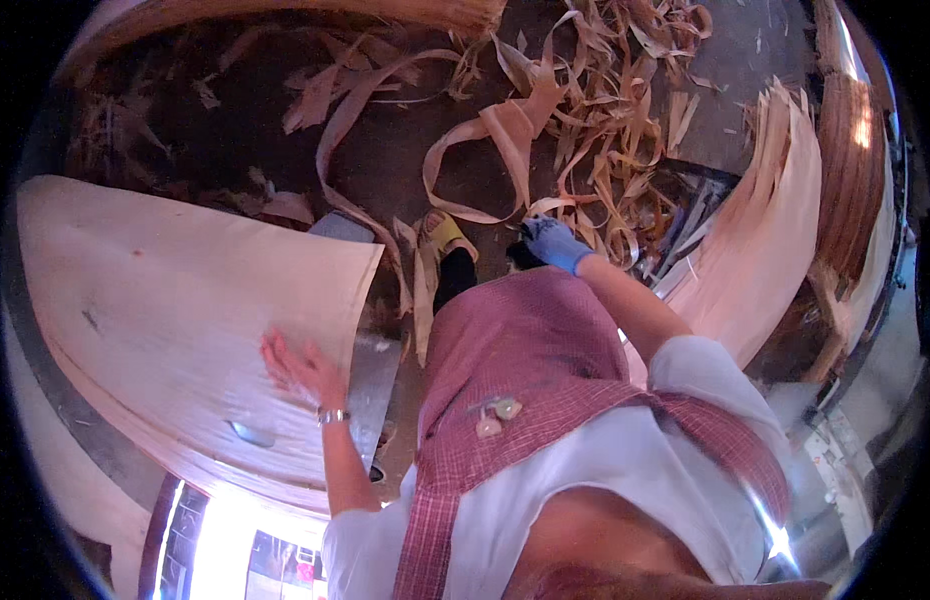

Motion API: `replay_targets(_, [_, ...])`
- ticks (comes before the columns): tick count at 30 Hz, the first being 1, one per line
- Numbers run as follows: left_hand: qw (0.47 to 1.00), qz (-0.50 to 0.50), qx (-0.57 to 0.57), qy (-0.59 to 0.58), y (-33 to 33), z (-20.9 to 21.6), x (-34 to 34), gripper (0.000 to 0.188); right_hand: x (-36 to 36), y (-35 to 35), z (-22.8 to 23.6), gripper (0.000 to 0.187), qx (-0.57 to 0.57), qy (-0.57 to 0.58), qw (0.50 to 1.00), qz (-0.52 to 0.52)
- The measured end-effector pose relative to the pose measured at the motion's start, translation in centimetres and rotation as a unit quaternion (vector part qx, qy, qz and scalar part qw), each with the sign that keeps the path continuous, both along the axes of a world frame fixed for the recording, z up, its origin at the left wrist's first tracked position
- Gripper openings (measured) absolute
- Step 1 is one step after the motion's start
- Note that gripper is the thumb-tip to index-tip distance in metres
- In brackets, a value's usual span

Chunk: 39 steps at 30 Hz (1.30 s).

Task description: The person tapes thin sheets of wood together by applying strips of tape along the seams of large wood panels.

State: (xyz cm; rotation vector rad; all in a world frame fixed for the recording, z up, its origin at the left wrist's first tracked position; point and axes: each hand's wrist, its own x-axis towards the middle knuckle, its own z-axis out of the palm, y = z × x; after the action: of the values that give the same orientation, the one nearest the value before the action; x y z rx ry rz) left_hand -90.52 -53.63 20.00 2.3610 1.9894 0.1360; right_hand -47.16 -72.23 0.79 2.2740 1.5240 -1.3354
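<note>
My bare left hand [303, 368], with a metal-banded watch [332, 415] at its wrist, is over a broad, pale sheet of wood veneer [175, 290]. Its fingers are spread and smeared by motion; whether they touch the sheet I cannot tell. My right hand [553, 243] wears a blue glove with dark fingertips. Its fingers are curled in, and what they hold, if anything, is hidden. Close to those fingers, a long veneer strip [448, 163] loops across the floor. A heap of curled veneer scraps [610, 130] lies just beyond this hand.
At the right stands a stack of pale veneer sheets [775, 220], with a browner bundle [847, 170] behind it. Another curved veneer piece [285, 14] spans the far edge. A yellow shoe [449, 234] is on the dark floor below me. Bright light enters at the lower left.
</note>
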Motion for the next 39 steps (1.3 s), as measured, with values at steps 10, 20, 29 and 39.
replay_targets(10, [0.997,0.068,-0.021,-0.004,-0.4,-0.1,1.5,0.076,5.2,9.3,-32.6,0.04,-0.149,-0.145,0.967,0.147])
replay_targets(20, [0.988,0.15,-0.032,0.02,-1.5,0.2,1.4,0.081,6.7,4.7,-30.8,0.036,0.111,0.116,0.971,-0.177])
replay_targets(29, [0.999,0.026,-0.018,0.009,0.3,0.8,0.1,0.06,8.2,11.3,-1.3,0.041,0.205,0.22,0.954,-0.017])
replay_targets(39, [0.996,0.069,-0.042,-0.028,2.7,3.9,3.1,0.064,-2.4,31.0,16.4,0.031,0.382,0.24,0.885,0.112])
